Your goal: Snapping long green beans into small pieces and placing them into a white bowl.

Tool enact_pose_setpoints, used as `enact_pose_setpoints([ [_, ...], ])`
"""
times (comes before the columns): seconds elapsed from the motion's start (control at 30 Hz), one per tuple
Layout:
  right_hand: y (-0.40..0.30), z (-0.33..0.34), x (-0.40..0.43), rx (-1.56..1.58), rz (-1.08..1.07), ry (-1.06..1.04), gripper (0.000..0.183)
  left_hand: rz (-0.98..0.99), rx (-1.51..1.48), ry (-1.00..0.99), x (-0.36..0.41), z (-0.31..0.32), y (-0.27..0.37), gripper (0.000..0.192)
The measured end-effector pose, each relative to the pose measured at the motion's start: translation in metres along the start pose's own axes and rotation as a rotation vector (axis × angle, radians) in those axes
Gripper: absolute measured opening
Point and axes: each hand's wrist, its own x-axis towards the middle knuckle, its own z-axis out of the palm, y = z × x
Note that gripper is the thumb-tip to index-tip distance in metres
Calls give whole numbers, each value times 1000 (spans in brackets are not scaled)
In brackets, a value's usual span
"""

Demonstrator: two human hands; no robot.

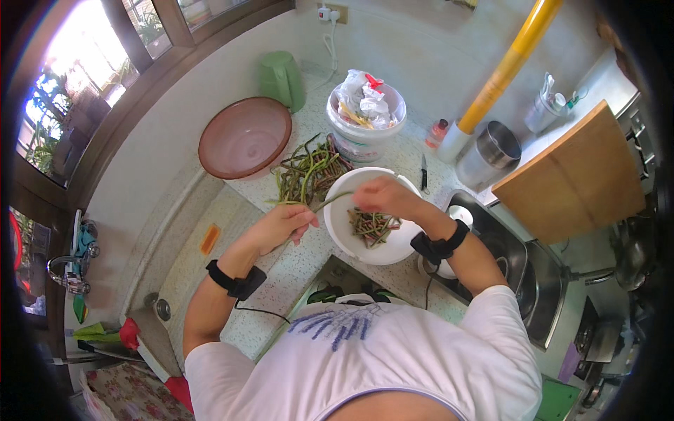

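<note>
A long green bean (333,199) stretches from my left hand (287,226) towards my right hand. The left fingers are closed around it beside the rim of a white plastic basin (342,231). Over that basin is my right hand (382,197), blurred, with its fingers at the bean's far end. Short broken bean pieces (373,227), green and purplish, lie in a heap at the basin's bottom. Just beyond my left hand, a loose pile of whole long beans (310,171) rests on the speckled countertop (284,273).
Behind the pile stand a brown bowl (247,138), a green pitcher (283,79) and a white bucket (363,138) with crumpled bags. A small knife (424,173) lies right of the basin. At right are a steel sink (542,300) and a wooden board (574,179); at left, a stone sink (184,263).
</note>
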Motion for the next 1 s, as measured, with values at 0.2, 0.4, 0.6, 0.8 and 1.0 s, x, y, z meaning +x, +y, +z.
enact_pose_setpoints([
  [0.2,-1,-29,-1,654,-234,452,24,-46,-172,130,8,3,-6,27],
  [0.4,-21,24,17,-1303,-853,167,20,-50,22,56,17,16,20,28],
  [0.6,-14,-6,14,-750,-284,62,24,35,96,-9,2,-11,11,32],
  [0.8,-3,-14,13,342,-44,380,30,-80,-361,-12,-6,-8,15,37],
  [1.0,-33,21,6,-550,-613,408,17,-130,-457,-87,0,1,24,35],
])
